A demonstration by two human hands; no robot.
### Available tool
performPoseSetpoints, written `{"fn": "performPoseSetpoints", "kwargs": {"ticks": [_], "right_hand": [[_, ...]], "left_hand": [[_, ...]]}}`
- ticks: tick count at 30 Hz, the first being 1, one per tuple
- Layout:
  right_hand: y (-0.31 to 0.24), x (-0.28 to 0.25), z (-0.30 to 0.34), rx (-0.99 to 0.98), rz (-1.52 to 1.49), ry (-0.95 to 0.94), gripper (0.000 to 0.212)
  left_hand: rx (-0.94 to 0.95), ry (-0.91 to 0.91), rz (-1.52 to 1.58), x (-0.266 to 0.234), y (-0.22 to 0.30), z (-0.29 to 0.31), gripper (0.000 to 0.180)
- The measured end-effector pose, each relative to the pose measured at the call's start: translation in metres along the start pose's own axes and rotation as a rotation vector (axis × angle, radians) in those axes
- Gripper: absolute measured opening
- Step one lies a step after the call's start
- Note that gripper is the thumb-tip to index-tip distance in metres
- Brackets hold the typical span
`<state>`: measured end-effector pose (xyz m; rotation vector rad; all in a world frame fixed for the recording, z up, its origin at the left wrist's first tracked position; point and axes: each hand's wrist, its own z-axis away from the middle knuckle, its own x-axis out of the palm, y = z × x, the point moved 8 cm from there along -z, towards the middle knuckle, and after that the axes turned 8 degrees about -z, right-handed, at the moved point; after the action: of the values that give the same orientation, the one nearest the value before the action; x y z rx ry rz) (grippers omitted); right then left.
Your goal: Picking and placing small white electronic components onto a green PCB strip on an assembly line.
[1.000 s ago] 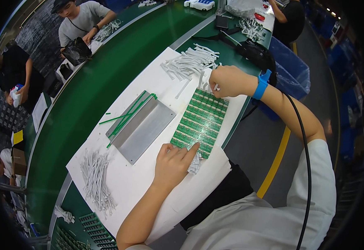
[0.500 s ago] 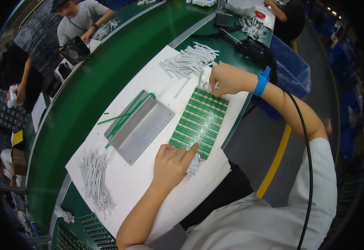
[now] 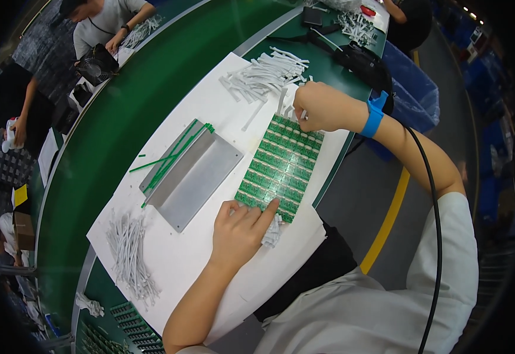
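A green panel of small circuit boards (image 3: 280,165) lies on a white sheet before me. My left hand (image 3: 240,230) rests on its near end, index finger stretched out onto the boards and the other fingers bent. By that fingertip, several short white flat cables (image 3: 272,232) stick out past the near edge. My right hand (image 3: 327,107) is closed in a pinch at the far right corner, with a bit of a white flat cable showing at the fingertips. More white cables (image 3: 284,106) stand out along the far edge beside it.
Left of the panel sits a grey metal angled fixture (image 3: 201,183) with green strips (image 3: 172,159) across it. White cables lie in a far pile (image 3: 269,74) and a near-left pile (image 3: 129,253). A black cord (image 3: 435,236) hangs along my right arm. Other people work across the green belt.
The whole view has shifted slightly, so the table sits a little higher and further left. Both hands stay at nearly the same places on the panel.
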<state>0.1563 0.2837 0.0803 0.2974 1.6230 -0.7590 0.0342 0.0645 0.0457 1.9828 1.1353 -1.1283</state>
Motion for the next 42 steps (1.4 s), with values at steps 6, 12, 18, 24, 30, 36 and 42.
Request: {"fn": "performPoseSetpoints", "kwargs": {"ticks": [6, 12, 18, 24, 30, 36, 42], "right_hand": [[0.003, 0.000, -0.001, 0.018, -0.062, -0.021, 0.016], [0.021, 0.002, -0.003, 0.051, -0.259, -0.067, 0.020], [0.015, 0.000, -0.006, 0.020, -0.269, -0.099, 0.019], [0.014, 0.002, -0.006, 0.101, -0.180, -0.213, 0.019], [0.012, 0.003, -0.006, 0.070, -0.153, -0.184, 0.021], [0.017, 0.002, -0.007, 0.159, -0.254, -0.235, 0.021], [0.020, 0.002, -0.009, 0.032, -0.323, -0.209, 0.021]], "left_hand": [[-0.008, -0.008, 0.007, 0.001, -0.001, 0.001, 0.043], [-0.012, -0.016, 0.024, 0.001, -0.001, 0.000, 0.048], [0.012, -0.049, -0.016, 0.000, -0.001, 0.000, 0.040], [0.011, -0.051, -0.011, 0.001, -0.001, 0.001, 0.040], [0.007, -0.055, -0.010, 0.001, 0.000, 0.000, 0.041], [-0.002, -0.046, 0.005, 0.001, -0.001, 0.000, 0.041], [-0.014, -0.031, 0.027, 0.000, -0.001, -0.003, 0.046]]}}
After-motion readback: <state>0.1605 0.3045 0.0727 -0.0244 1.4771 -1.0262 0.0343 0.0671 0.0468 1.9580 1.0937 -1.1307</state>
